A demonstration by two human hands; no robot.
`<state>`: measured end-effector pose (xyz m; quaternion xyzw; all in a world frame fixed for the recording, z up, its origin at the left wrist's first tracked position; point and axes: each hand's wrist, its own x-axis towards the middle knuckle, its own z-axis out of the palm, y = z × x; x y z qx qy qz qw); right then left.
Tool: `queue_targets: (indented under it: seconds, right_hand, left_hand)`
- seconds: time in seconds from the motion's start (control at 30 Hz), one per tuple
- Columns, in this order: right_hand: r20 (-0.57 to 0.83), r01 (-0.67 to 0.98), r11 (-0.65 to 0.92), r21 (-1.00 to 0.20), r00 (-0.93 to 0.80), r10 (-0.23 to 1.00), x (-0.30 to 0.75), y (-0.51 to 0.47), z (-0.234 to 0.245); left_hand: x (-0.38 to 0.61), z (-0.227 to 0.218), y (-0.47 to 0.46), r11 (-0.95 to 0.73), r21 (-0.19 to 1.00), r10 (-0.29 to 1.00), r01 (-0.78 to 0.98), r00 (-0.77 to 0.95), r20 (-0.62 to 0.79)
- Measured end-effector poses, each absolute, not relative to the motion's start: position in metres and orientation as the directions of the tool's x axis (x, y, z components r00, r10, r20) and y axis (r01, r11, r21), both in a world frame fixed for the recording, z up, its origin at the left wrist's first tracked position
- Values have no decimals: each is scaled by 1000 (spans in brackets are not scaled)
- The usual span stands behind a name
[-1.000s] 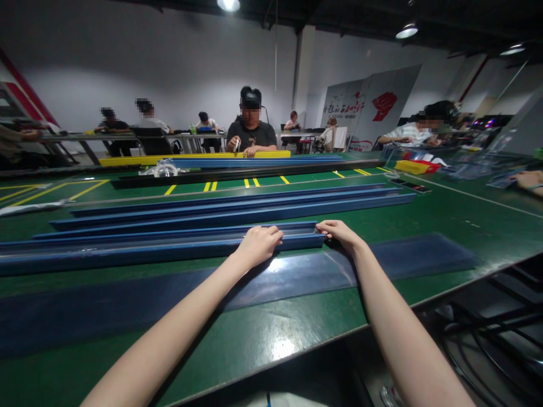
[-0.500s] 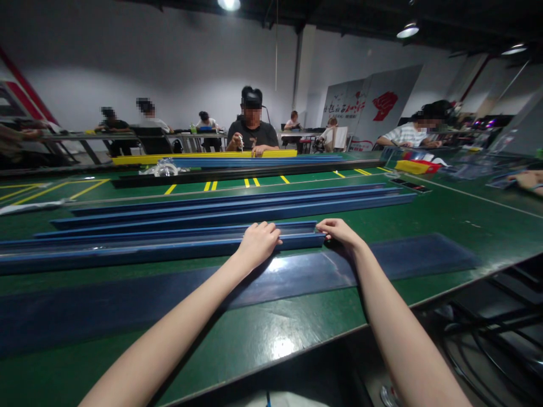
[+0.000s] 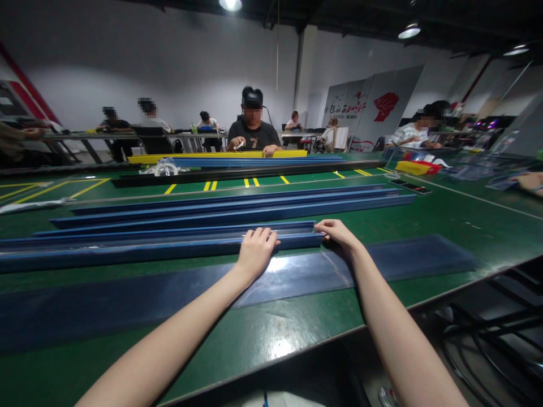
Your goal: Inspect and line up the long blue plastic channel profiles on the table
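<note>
A long blue plastic channel (image 3: 169, 258) with raised side walls lies across the green table. My left hand (image 3: 258, 249) is over its near wall, close to the right end, with the fingers curled over the edge and the fingertips inside. At the channel's right end, my right hand (image 3: 335, 230) has thumb and fingers pinched together. What sits in that pinch is too small to make out. Something clear and shiny shows along the channel's floor. A flat, see-through dark bluish sheet (image 3: 292, 277) lies nearer to me, under my wrists.
Behind lie more blue channels (image 3: 237, 209) and a long black strip (image 3: 254, 170). Across the table, a person (image 3: 254, 133) handles a yellow strip (image 3: 212, 156). A phone (image 3: 411, 186) and a yellow tray (image 3: 411, 167) are at right. The table's front edge (image 3: 424, 305) slants near me.
The left hand has shifted very slightly, still at the channel's wall, and the right hand keeps its pinch. Across the table, the person's hand and the yellow strip have moved, the strip to the right.
</note>
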<state>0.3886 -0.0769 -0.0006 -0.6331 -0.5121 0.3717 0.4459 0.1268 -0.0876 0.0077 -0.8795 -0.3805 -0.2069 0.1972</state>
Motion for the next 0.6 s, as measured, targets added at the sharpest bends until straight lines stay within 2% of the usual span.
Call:
queue_targets:
  seconds: [0.4,0.6]
  right_hand:
    - [2,349,-71,-934,206,979,389,-75,-3]
    - [-11,353,-80,-932,195,981,390,-75,-2]
  left_hand:
    - [127,7,-88,-617,-181,617,766,613,493]
    - [127,5,-85,-624,-215,596,751,636,490]
